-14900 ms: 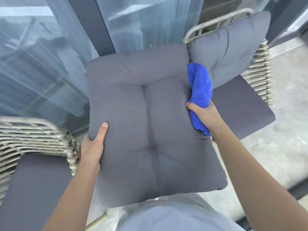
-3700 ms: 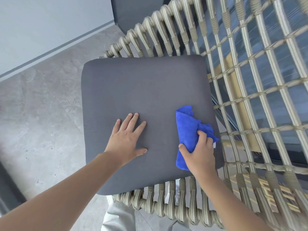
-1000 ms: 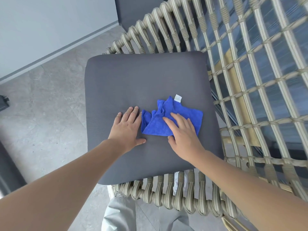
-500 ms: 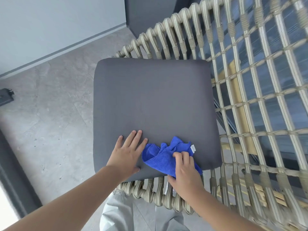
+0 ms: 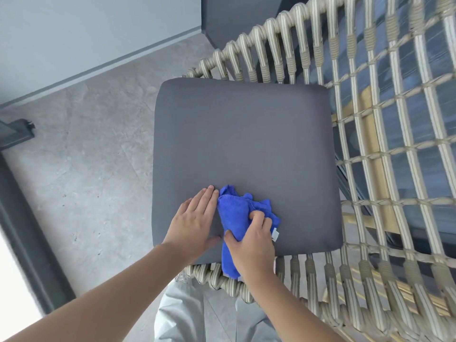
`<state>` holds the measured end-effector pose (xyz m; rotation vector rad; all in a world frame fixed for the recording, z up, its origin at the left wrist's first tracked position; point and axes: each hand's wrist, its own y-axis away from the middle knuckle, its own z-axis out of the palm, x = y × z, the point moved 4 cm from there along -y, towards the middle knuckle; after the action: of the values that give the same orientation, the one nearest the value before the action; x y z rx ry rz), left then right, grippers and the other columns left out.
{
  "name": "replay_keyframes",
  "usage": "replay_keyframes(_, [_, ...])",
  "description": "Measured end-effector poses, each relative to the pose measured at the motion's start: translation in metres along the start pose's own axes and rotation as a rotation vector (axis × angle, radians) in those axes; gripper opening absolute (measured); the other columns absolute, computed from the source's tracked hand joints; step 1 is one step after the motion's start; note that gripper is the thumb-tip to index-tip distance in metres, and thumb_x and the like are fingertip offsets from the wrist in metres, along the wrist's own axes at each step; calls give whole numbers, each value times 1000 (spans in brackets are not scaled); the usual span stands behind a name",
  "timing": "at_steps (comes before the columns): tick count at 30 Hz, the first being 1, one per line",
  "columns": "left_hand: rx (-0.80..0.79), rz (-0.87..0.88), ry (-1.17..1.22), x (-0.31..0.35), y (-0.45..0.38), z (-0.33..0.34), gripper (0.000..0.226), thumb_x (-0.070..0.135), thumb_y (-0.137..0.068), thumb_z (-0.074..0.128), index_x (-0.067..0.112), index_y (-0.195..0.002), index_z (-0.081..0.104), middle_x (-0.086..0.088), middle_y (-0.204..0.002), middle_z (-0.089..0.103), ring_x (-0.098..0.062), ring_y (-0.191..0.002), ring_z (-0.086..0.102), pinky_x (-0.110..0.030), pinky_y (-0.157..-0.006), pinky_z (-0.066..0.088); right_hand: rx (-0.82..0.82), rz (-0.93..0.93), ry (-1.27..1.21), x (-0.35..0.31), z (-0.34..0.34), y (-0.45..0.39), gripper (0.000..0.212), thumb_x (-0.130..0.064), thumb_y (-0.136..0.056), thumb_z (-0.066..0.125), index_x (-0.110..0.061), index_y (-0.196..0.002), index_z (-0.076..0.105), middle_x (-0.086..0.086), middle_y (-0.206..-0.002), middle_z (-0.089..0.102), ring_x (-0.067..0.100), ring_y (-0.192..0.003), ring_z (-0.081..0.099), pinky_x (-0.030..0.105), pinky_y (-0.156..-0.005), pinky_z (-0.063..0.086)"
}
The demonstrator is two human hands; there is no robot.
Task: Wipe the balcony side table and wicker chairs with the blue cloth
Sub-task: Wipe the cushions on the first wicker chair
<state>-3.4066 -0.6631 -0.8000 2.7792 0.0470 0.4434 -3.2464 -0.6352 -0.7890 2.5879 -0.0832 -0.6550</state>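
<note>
Right hand has the blue cloth bunched up, fingers curled into it and thumb clamped on its near side, down at the front edge of the grey seat cushion. A tail of the cloth hangs over that front edge, onto the rim of the wicker chair. A small white tag sticks out on the cloth's right. Left hand lies flat on the cushion just beside the cloth, fingers straight and together, fingertips touching the blue fabric. Beyond both hands the cushion is bare, right up to the woven back and across to the side lattice on the right. To the left, grey tiled floor runs out to a dark rail.
</note>
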Motion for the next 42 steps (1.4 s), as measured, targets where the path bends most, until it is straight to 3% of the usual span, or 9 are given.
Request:
replay_keyframes(6, [57,-141,55,-32,9,-5,117,56,-54,92,2,-148,49,-13,-152,52,-30,-137,55,-49,-101,55,-67,-33,-61,-39,25,6,48,-40,-83,74,-23,-114,41,-4,-114,42,26,-100,57,36,-73,50])
replay_keyframes(12, [41,-243,121,-50,11,-12,129,55,-60,92,15,-161,23,-8,-162,40,-29,-149,41,-52,-111,47,-28,-142,-81,-48,-14,-15,37,-32,-83,70,-29,-108,44,-10,-109,46,25,-87,59,36,-65,45])
replay_keyframes(17, [-62,-262,109,-54,-2,-12,111,60,-82,74,25,-165,9,-3,-173,0,-25,-160,1,-44,-128,16,61,-266,10,-76,-60,-71,41,-33,-86,71,-24,-119,48,-7,-112,45,23,-85,57,34,-63,42])
replay_keyframes(21, [-76,-273,85,-51,-8,-13,108,62,-86,68,26,-166,4,-4,-173,-7,-26,-160,-4,-43,-128,15,91,-329,116,-112,-87,-134,46,-31,-89,69,-20,-128,49,-2,-113,43,27,-86,55,34,-65,39])
replay_keyframes(28, [-120,-279,117,-52,-8,-9,104,59,-95,59,28,-164,-11,0,-170,-22,-23,-158,-18,-42,-130,6,113,-462,406,-183,-108,-225,47,-22,-91,69,-14,-132,47,12,-128,46,36,-112,52,38,-72,39])
replay_keyframes(32, [-150,-271,93,-51,-9,-10,102,60,-98,54,27,-162,-18,-2,-169,-28,-24,-157,-21,-43,-129,4,13,-318,553,-193,-93,-262,58,-17,-93,69,-16,-144,40,15,-141,37,38,-126,44,40,-81,39])
replay_keyframes(35, [-180,-266,83,-52,-10,-11,101,60,-99,53,27,-162,-19,-2,-168,-29,-24,-157,-22,-44,-129,4,-126,-223,601,-194,-65,-269,73,-18,-90,67,-24,-153,29,12,-151,27,40,-135,38,48,-100,41])
replay_keyframes(38, [-196,-266,68,-53,-10,-11,101,60,-99,52,26,-162,-18,-2,-168,-29,-24,-157,-22,-45,-129,5,-172,-217,569,-198,-52,-269,83,-18,-90,65,-31,-159,20,8,-164,14,42,-148,23,60,-118,27])
replay_keyframes(42, [-210,-266,53,-54,-10,-10,101,60,-99,52,25,-162,-18,-3,-168,-28,-25,-157,-22,-46,-129,6,-219,-277,584,-189,-56,-270,87,-18,-94,63,-34,-163,12,5,-171,2,42,-154,12,62,-122,22])
